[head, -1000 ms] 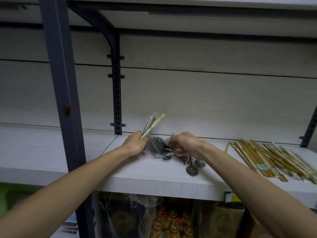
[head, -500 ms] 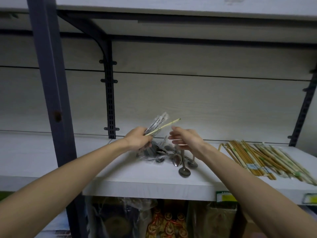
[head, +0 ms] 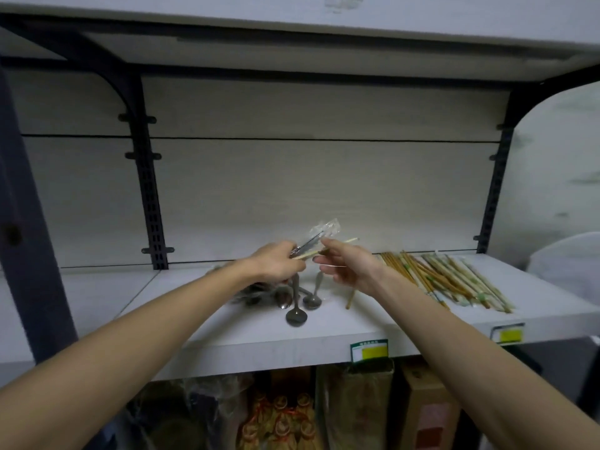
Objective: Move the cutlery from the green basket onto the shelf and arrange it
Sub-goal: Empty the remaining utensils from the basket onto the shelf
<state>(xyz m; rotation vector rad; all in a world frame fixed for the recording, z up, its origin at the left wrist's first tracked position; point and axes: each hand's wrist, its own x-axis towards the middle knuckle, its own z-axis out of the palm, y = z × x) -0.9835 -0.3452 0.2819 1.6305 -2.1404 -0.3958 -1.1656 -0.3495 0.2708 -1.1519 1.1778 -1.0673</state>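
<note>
My left hand (head: 277, 261) is closed around a plastic-wrapped metal utensil (head: 319, 233) and a pale chopstick (head: 347, 241), both pointing up and to the right above the white shelf (head: 324, 339). My right hand (head: 349, 266) pinches the same chopstick just right of my left hand. Below my hands, several loose metal spoons (head: 296, 315) lie on the shelf, bowls toward me, beside a dark bagged bundle of cutlery (head: 251, 295). One brown chopstick (head: 350, 298) lies alone under my right wrist. The green basket is out of view.
A spread of wooden and bamboo chopsticks (head: 444, 280) covers the shelf's right part. Dark metal uprights (head: 149, 190) stand at the back left, back right and far left. Price tags (head: 368, 350) hang on the shelf edge. Packaged goods (head: 282, 420) fill the lower shelf.
The view has shifted right. My left hand has lifted the wrapped utensil and chopstick off the spoon pile, and my right hand has risen from the spoons to grip the chopstick.
</note>
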